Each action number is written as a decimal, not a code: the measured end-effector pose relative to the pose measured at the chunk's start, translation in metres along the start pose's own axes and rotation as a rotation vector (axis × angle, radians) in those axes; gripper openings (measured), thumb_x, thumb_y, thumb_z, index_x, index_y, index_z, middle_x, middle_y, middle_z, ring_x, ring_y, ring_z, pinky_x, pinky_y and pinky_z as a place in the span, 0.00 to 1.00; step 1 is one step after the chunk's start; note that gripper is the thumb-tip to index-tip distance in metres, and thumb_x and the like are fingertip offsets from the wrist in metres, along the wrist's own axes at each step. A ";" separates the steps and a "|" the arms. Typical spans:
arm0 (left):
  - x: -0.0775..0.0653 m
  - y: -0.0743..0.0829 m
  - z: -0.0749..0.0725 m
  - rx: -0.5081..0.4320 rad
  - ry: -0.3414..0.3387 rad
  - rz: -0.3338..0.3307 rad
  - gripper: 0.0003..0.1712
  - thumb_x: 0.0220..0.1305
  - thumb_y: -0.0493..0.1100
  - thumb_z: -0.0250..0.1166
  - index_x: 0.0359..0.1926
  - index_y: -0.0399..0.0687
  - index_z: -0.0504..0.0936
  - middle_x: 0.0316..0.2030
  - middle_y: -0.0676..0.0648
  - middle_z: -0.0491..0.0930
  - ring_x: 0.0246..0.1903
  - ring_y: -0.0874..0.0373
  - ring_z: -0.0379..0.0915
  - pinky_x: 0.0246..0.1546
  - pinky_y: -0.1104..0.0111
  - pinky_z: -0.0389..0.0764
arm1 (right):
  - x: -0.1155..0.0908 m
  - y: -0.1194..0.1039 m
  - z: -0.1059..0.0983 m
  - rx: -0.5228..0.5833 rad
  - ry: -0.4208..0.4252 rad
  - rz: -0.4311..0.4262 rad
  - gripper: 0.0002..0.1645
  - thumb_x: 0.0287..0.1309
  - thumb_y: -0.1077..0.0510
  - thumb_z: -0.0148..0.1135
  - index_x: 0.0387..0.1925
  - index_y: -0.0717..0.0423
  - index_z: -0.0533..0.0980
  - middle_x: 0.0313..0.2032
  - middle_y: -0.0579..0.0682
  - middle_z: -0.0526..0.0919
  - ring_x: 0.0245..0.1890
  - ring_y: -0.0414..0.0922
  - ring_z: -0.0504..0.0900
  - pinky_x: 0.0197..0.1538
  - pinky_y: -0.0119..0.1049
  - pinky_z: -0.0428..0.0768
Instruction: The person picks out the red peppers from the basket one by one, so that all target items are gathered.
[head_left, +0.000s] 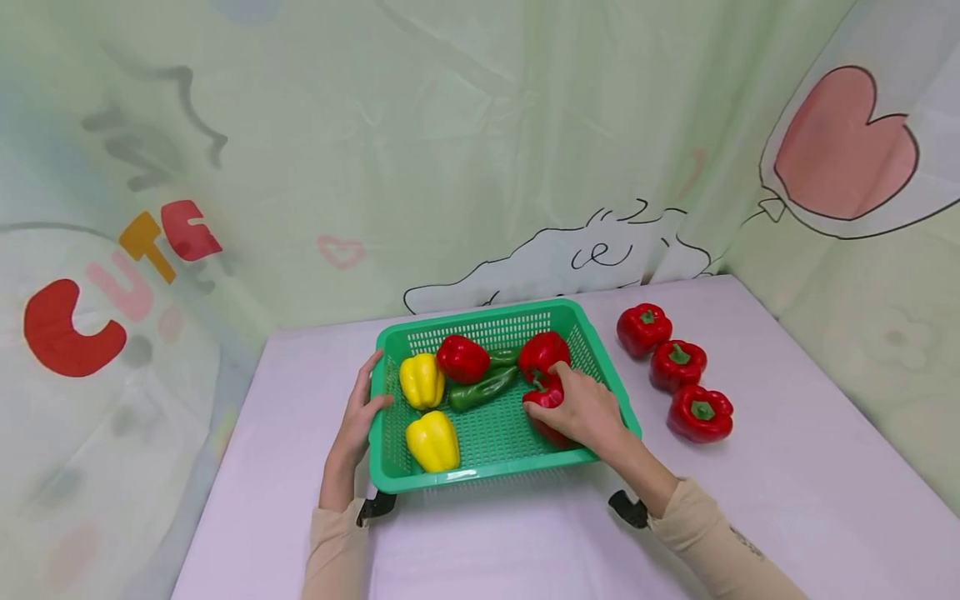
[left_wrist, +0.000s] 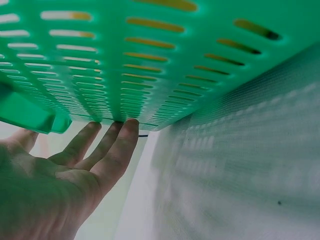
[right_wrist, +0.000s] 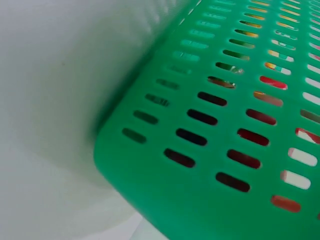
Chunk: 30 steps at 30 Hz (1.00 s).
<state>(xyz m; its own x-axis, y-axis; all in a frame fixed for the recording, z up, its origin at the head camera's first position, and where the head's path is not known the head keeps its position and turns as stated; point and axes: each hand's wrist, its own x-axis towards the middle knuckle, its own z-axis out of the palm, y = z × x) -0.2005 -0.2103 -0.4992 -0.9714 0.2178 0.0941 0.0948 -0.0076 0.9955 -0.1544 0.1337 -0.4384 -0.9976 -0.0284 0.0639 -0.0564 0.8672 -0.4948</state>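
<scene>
- Behind everything, my head view gives me a pale curtain (head_left: 450, 167) printed with drawings and letters.
- Below it I see the table (head_left: 480, 554), covered in pale lilac.
- The slotted green basket (head_left: 487, 437) is near the middle, between the hands.
- The right hand (head_left: 585, 408) reaches inside and grips a red bell pepper (head_left: 544, 398) at the basket's right end; my right wrist view shows only slotted wall.
- The left hand (head_left: 362, 417) holds the basket's left side, thumb over the rim, fingers against the outside.
- Two other red peppers (head_left: 462, 359) lie in the basket, toward the back.
- Three more red peppers (head_left: 701, 413) stand in a row on the table, right of the basket.
- I count two yellow peppers (head_left: 433, 442) at the basket's left.
- Slimmest are two long green peppers (head_left: 483, 389), between the red ones.
</scene>
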 end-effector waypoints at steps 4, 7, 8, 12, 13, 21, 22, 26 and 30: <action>-0.003 -0.001 0.000 0.003 0.007 -0.016 0.44 0.63 0.29 0.49 0.78 0.58 0.49 0.73 0.39 0.54 0.60 0.38 0.64 0.48 0.58 0.80 | -0.002 -0.001 -0.002 0.059 -0.001 0.002 0.41 0.49 0.41 0.71 0.59 0.60 0.71 0.51 0.60 0.79 0.48 0.56 0.77 0.42 0.52 0.82; -0.004 0.000 0.000 -0.001 0.009 -0.019 0.44 0.63 0.30 0.50 0.78 0.57 0.49 0.73 0.38 0.54 0.59 0.38 0.64 0.47 0.59 0.80 | -0.004 -0.002 -0.004 0.100 0.016 -0.005 0.41 0.49 0.42 0.71 0.60 0.59 0.70 0.53 0.61 0.78 0.51 0.57 0.75 0.44 0.53 0.82; -0.004 0.001 0.000 -0.005 0.009 -0.017 0.44 0.63 0.30 0.50 0.78 0.57 0.49 0.73 0.38 0.54 0.59 0.38 0.64 0.47 0.59 0.80 | -0.004 -0.002 -0.005 0.113 0.026 -0.012 0.41 0.49 0.43 0.72 0.60 0.58 0.70 0.54 0.61 0.77 0.51 0.57 0.75 0.44 0.53 0.82; -0.002 0.002 0.000 -0.015 0.011 -0.009 0.44 0.63 0.30 0.50 0.78 0.57 0.49 0.72 0.37 0.55 0.58 0.38 0.65 0.46 0.59 0.81 | -0.003 -0.001 -0.009 0.162 0.073 -0.057 0.43 0.48 0.45 0.73 0.62 0.59 0.68 0.56 0.61 0.75 0.53 0.58 0.74 0.43 0.54 0.83; -0.001 0.002 0.000 -0.015 0.011 -0.009 0.44 0.63 0.30 0.51 0.78 0.57 0.50 0.72 0.37 0.55 0.57 0.38 0.65 0.46 0.59 0.81 | -0.003 0.000 -0.009 0.175 0.082 -0.069 0.44 0.48 0.45 0.73 0.62 0.59 0.67 0.57 0.61 0.74 0.53 0.58 0.74 0.43 0.55 0.83; -0.002 0.001 0.000 -0.015 0.012 -0.008 0.44 0.63 0.29 0.50 0.78 0.57 0.49 0.72 0.38 0.55 0.58 0.38 0.64 0.51 0.46 0.77 | 0.000 0.003 -0.019 0.291 0.112 -0.139 0.49 0.43 0.55 0.76 0.65 0.63 0.63 0.56 0.62 0.71 0.56 0.59 0.71 0.45 0.55 0.83; -0.002 0.001 0.000 -0.016 0.014 -0.008 0.44 0.63 0.29 0.50 0.78 0.57 0.49 0.72 0.38 0.55 0.58 0.38 0.64 0.51 0.46 0.77 | 0.001 0.003 -0.021 0.300 0.109 -0.134 0.49 0.43 0.56 0.76 0.66 0.63 0.63 0.56 0.62 0.71 0.56 0.59 0.71 0.45 0.56 0.82; -0.001 0.001 0.000 -0.011 0.015 -0.003 0.44 0.63 0.29 0.50 0.78 0.57 0.49 0.72 0.38 0.55 0.58 0.38 0.64 0.50 0.50 0.78 | 0.002 0.007 -0.030 0.300 0.106 -0.104 0.47 0.45 0.56 0.74 0.67 0.62 0.64 0.57 0.62 0.69 0.56 0.61 0.72 0.46 0.57 0.82; -0.001 0.000 0.000 -0.007 0.007 0.000 0.44 0.63 0.29 0.50 0.78 0.57 0.49 0.73 0.38 0.55 0.58 0.38 0.65 0.49 0.51 0.79 | 0.003 0.012 -0.043 0.282 0.146 -0.100 0.44 0.46 0.56 0.75 0.65 0.63 0.68 0.56 0.63 0.69 0.55 0.62 0.71 0.46 0.58 0.81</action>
<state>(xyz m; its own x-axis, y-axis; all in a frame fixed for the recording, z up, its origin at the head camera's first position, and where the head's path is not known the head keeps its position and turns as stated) -0.1992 -0.2107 -0.4995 -0.9730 0.2106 0.0945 0.0936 -0.0144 0.9955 -0.1565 0.1654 -0.4074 -0.9711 -0.0169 0.2380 -0.1832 0.6916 -0.6986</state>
